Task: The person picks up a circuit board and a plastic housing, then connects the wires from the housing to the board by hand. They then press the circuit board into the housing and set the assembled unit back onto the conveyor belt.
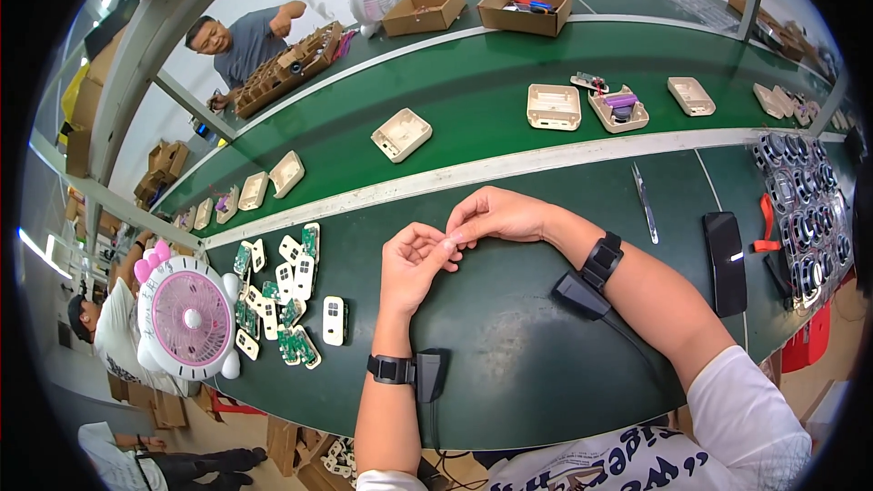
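Observation:
Over the middle of the green table, my left hand (411,264) and my right hand (498,216) meet at their fingertips. Both are closed in a pinch. Whatever lies between the fingers is too small or hidden to name. Left of my left hand, one cream-coloured panel (335,320) with dark openings lies apart from a pile of similar panels (285,280) and green circuit boards (299,344). A pair of metal tweezers (645,204) rests to the right of my right hand, with a black phone (725,264) beyond it.
Cream housings (401,135) sit spaced along the green conveyor belt (473,73); one housing (619,110) holds a purple cell. Round speakers (803,209) fill the right end. A pink-and-white fan (191,318) stands at the left edge. Cartons (525,11) and a co-worker (250,41) are across the belt.

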Demonstrator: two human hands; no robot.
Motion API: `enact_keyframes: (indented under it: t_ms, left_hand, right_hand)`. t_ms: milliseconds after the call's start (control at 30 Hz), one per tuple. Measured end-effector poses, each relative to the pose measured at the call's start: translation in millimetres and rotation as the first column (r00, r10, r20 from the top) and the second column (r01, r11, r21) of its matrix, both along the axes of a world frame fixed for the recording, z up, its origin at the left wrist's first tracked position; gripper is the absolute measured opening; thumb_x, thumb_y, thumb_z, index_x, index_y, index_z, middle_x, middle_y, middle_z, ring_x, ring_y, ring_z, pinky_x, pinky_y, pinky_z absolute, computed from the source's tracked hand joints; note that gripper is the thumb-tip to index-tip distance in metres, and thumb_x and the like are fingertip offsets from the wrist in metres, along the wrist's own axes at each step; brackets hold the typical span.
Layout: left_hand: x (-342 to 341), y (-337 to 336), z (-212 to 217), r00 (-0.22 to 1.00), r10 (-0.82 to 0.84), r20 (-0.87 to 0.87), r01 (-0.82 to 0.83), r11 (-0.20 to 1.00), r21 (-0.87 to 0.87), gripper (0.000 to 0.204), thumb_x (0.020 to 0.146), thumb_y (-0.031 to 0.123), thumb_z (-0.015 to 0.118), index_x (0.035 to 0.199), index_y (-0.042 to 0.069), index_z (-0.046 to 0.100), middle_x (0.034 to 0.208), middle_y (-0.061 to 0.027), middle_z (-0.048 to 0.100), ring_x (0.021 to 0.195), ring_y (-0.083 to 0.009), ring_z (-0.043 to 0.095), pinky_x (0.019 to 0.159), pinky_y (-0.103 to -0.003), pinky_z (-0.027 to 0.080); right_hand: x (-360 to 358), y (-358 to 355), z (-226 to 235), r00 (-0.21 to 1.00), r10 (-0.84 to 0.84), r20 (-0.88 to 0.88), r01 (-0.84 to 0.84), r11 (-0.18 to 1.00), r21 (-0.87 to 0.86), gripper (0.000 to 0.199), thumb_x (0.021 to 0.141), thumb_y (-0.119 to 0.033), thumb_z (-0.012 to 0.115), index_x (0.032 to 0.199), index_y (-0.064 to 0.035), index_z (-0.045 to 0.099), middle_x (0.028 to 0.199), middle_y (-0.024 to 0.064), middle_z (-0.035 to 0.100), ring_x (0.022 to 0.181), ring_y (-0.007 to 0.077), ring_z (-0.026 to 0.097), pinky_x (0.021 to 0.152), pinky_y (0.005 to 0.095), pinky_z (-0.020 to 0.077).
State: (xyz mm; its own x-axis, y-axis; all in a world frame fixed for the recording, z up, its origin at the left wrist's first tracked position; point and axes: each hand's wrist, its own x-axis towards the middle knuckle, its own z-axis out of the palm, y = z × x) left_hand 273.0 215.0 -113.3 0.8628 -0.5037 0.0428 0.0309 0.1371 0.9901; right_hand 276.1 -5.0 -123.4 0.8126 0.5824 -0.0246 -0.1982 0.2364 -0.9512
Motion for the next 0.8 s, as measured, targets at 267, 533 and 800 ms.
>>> enact_keyframes:
  t_ms: [267, 533, 800]
  left_hand:
    - [-1.4, 0.3, 1.6, 0.999, -0.008, 0.044, 0.006, 0.999, 0.034, 0.012, 0.089, 0.002, 0.073, 0.093, 0.001, 0.062, 0.089, -0.0119, 0.071, 0.079, -0.0187, 0.071, 0.066, -0.03, 0.059]
    - [-1.2, -0.3, 2.3, 0.999, 0.007, 0.034, -0.008, 1.0, 0.021, 0.013, 0.087, 0.0, 0.076, 0.092, 0.0, 0.064, 0.089, -0.0118, 0.071, 0.079, -0.0185, 0.071, 0.066, -0.03, 0.059]
    - [-1.9, 0.9, 0.6, 0.999, 0.031, 0.044, -0.033, 0.998, 0.049, 0.012, 0.086, -0.001, 0.076, 0.092, -0.001, 0.066, 0.087, -0.0118, 0.072, 0.076, -0.0181, 0.071, 0.065, -0.03, 0.059]
  right_hand:
    - [1.5, -2.1, -1.2, 0.999, 0.031, 0.022, -0.03, 0.999, -0.025, 0.012, 0.09, -0.008, 0.074, 0.098, 0.0004, 0.073, 0.091, 0.0045, 0.071, 0.087, 0.0105, 0.066, 0.084, 0.024, 0.0502]
    - [0.7, -2.7, -1.0, 0.999, 0.013, 0.049, -0.012, 1.0, -0.014, 0.014, 0.087, -0.011, 0.076, 0.098, -0.0007, 0.075, 0.088, 0.0055, 0.073, 0.084, 0.0101, 0.065, 0.08, 0.0242, 0.0506]
    - [1.8, -1.7, -3.3, 0.999, 0.022, 0.035, -0.021, 1.0, -0.009, 0.012, 0.087, -0.008, 0.076, 0.097, 0.0005, 0.075, 0.09, 0.0051, 0.071, 0.086, 0.0114, 0.065, 0.082, 0.0251, 0.0504]
